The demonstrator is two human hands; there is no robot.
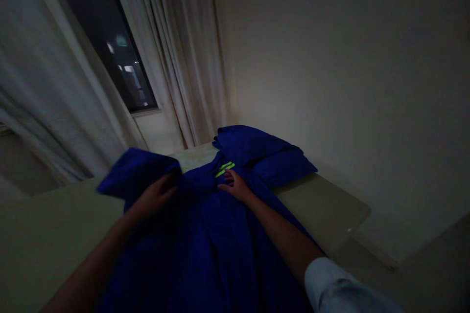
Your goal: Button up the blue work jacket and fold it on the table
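Blue garment point(216, 234) lies creased, with narrow yellow-green stripes point(221, 172).

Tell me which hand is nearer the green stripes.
Right: the right hand is at the green stripes; the left hand is farther away, at the blue cloth's left part.

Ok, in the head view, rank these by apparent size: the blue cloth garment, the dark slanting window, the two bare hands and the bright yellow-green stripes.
1. Blue cloth garment
2. Dark slanting window
3. Left bare hand and right bare hand: too alike to rank
4. Bright yellow-green stripes
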